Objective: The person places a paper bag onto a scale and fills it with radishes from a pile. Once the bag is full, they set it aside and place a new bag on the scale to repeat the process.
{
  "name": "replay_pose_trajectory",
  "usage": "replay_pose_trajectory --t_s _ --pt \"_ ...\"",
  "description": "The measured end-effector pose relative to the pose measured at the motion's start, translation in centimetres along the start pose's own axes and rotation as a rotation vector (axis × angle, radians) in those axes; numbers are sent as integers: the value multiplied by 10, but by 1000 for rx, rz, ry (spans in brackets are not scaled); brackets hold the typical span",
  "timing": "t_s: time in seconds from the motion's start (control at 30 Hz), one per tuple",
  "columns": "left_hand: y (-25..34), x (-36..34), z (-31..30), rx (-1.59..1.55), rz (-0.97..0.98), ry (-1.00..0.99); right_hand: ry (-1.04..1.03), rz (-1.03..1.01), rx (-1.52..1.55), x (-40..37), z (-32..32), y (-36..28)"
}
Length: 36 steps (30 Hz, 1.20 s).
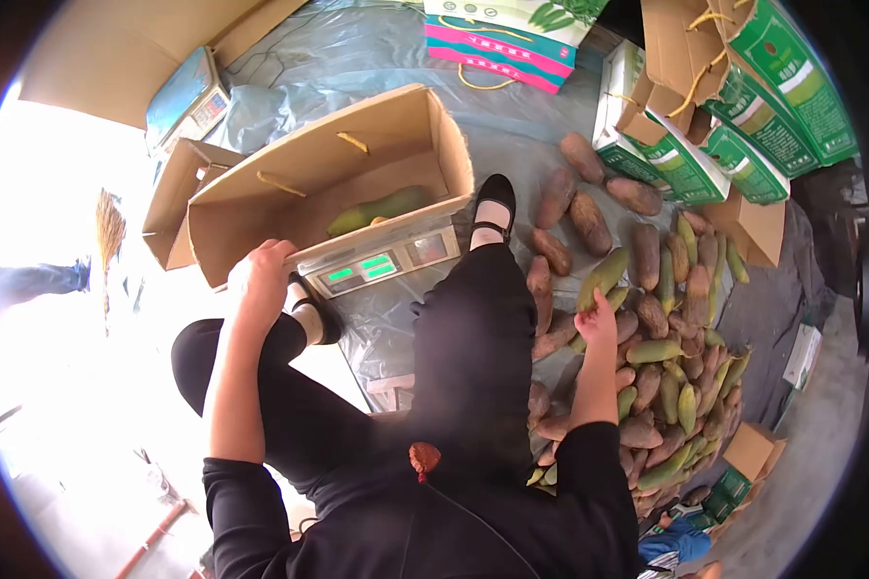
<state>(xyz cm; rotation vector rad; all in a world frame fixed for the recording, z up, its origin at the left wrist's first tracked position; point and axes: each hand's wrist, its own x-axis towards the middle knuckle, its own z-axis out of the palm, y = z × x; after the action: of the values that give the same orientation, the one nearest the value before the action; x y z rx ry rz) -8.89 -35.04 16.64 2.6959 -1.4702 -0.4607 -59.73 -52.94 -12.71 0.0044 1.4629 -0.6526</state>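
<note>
A long green vegetable [605, 273] is right of the middle of the frame, and the right hand [599, 323] grips its lower end. It sits at the edge of a big pile [647, 386] of brown and green vegetables, which fills the right side. Some fat brown ones [590, 223] lie near the top of the pile.

The left hand [259, 278] is left of the middle. It is bent over the near edge of a long brown box [323, 159] and seems to hold it. Inside the box is another green vegetable [378, 209]. A scale [367, 270] with glowing green numbers shows along the box's near side.

A pink and blue box [502, 60] is at the top, on a shiny plastic sheet [290, 101]. Green and white boxes [668, 152] stand at the upper right. A broom [109, 232] is at the far left.
</note>
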Motion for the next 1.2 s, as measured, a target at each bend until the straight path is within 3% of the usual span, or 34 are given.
replay_pose_trajectory --t_s 0.13,0.2,0.3,0.43,0.57,0.77,0.83,0.9,0.93,1.0,1.03,1.07,1.13,1.2 --pt "-4 -2 1 20 13 -17 -137 -104 -73 -57 9 3" --pt "-7 -3 5 13 9 14 -364 -313 -293 -109 38 -10" --pt "-10 -4 5 28 44 7 -527 -444 -547 -147 76 -44" --pt "-14 -5 8 7 85 18 -681 -683 -908 -243 172 -88" --pt "-16 -5 8 14 98 13 -975 -713 -1161 -300 258 -112" --pt "-18 -4 10 81 162 12 -1167 -641 -1591 -315 367 -68" --pt "-17 -3 10 95 147 24 -1103 -579 -1767 -307 396 -37" --pt "-16 -2 9 120 138 -15 -1143 -711 -1962 -284 423 -3" --pt "-15 -1 6 134 128 -54 -1185 -824 -1961 -279 431 12" --pt "-18 -1 9 80 136 -28 -1040 -959 -2011 -255 444 48" --pt "-16 -1 6 50 120 -24 -1047 -1143 -2031 -244 448 58" --pt "-19 -1 8 74 149 6 -996 -1169 -2042 -242 450 62" --pt "-20 1 10 108 153 2 -1115 -1284 -1816 -251 439 47" --pt "-19 -1 7 65 177 28 -1122 -1181 -1549 -270 409 13"
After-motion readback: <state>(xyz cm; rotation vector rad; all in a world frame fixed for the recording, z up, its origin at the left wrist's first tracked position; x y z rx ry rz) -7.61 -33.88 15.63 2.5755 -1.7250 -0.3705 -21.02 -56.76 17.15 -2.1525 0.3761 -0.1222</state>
